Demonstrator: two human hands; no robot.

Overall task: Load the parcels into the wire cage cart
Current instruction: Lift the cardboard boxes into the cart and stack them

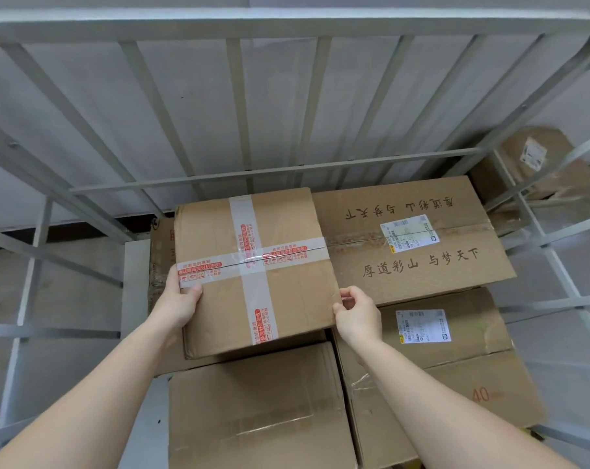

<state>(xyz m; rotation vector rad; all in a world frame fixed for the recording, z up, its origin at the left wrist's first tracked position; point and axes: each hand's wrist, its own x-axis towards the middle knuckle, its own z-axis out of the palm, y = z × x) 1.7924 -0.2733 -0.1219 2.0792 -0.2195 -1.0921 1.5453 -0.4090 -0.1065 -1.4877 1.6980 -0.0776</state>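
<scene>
A brown cardboard parcel [280,299] crossed with white and red printed tape lies on top of other boxes inside the grey wire cage cart [273,170]. My left hand [178,302] grips its left edge, thumb on top. My right hand [357,316] pinches its near right corner. To its right lies a wide flat parcel [422,265] with black characters and a white label. Below that sits a box [455,367] with a label and a red "40". A plain box [259,411] is nearest to me.
The cart's barred back wall stands close behind the parcels, and its side grids [557,265] flank them. Another labelled cardboard box [537,157] sits outside the cart at the far right. A pale wall is behind the bars.
</scene>
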